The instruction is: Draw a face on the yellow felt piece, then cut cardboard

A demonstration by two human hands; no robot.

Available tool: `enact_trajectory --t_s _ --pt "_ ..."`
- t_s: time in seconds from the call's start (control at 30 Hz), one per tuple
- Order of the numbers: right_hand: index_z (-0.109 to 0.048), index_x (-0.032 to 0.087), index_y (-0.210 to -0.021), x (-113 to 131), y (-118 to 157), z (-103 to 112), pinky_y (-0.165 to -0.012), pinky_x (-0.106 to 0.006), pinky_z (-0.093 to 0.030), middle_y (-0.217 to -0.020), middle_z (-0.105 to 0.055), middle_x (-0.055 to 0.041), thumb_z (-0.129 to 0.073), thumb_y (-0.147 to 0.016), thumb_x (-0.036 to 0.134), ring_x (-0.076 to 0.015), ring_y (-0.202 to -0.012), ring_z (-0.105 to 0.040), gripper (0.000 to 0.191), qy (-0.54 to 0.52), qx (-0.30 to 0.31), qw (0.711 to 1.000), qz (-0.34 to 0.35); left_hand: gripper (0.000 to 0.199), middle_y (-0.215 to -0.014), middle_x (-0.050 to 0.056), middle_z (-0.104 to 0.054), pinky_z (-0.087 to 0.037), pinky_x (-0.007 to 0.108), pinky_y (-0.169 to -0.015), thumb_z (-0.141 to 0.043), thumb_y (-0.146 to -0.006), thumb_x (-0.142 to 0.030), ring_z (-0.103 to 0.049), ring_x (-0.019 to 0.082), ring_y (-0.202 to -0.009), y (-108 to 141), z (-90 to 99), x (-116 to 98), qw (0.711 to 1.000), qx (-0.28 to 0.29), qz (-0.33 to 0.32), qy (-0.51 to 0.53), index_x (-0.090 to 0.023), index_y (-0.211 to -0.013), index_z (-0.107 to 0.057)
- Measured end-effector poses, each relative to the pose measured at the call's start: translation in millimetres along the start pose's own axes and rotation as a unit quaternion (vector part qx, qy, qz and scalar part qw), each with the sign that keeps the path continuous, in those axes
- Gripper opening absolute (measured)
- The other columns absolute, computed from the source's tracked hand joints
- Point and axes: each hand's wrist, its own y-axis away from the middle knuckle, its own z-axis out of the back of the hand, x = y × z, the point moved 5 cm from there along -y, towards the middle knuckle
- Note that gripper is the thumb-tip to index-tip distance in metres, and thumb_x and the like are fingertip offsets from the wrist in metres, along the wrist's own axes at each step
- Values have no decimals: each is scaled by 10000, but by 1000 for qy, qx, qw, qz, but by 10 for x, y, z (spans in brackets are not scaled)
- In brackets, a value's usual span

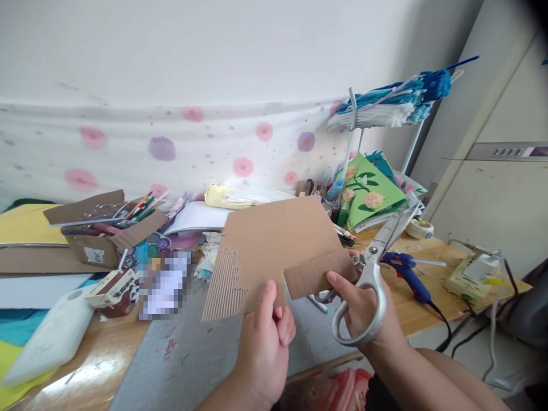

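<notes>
My left hand (268, 342) grips the lower edge of a brown cardboard sheet (274, 234), thumb on top. At the sheet's left corner the surface layer is torn off, baring corrugated ridges. A smaller cardboard strip (307, 277) lies against the sheet's lower right part, pinched by the thumb and fingers of my right hand (359, 302). Large silver scissors (371, 274) also hang on my right hand, their blades pointing up and right. Both hands are above the grey mat (188, 354).
On the right, a blue glue gun (409, 274) lies near a power strip (473, 277) with cables. A cardboard box (92, 248) of pens stands left, beside a small panda box (115, 291). Behind are green paper (372, 191) and a rack of pipe cleaners (385, 105).
</notes>
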Motion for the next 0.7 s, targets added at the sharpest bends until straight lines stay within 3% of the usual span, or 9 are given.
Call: enact_trajectory --t_s 0.1,0.2,0.33,0.53,0.63,0.7 --pt "-541 189 -1087 88 -18 24 -869 -435 -490 -1063 -651 -93 -759 -664 393 -291 -992 -617 517 81 -21 995 61 432 -343 -84 -291 -166 212 -384 -669 -762 -434 -174 62 -354 14 -111 -42 995 21 49 83 -195 -497 -426" --pt "-537 193 -1085 190 52 6 -822 -441 -504 -1030 -645 -92 -713 -693 411 -293 -953 -615 482 150 -32 983 104 420 -350 -79 -322 -199 203 -390 -677 -761 -433 -212 59 -357 6 -118 -92 997 22 1 69 -193 -516 -434" --pt "-522 202 -1142 143 152 15 -718 -425 -525 -988 -643 -88 -717 -680 484 -293 -877 -619 575 178 -16 982 65 470 -318 -66 -328 -238 212 -405 -685 -741 -489 -268 65 -345 34 -43 -187 996 -21 -81 -1 -202 -484 -415" --pt "-514 238 -1093 142 143 84 -589 -338 -521 -853 -651 -33 -734 -657 490 -241 -723 -624 550 211 5 974 88 534 -291 -65 -313 -205 223 -398 -695 -704 -545 -250 57 -314 51 -32 -204 996 -37 -73 -20 -210 -437 -375" --pt "-527 229 -1074 233 49 219 -551 -339 -513 -790 -653 -24 -724 -641 482 -238 -655 -623 539 251 -15 964 89 564 -299 -50 -328 -239 227 -399 -617 -785 -549 -298 70 -329 -69 -8 -248 993 -41 -92 -63 -214 -420 -348" --pt "-557 217 -1068 286 -50 381 -575 -354 -512 -806 -656 -34 -705 -636 490 -246 -672 -629 532 264 -46 960 76 509 -337 -62 -344 -275 221 -399 -585 -825 -500 -311 78 -348 -172 81 -435 982 -92 -159 -40 -213 -469 -361"
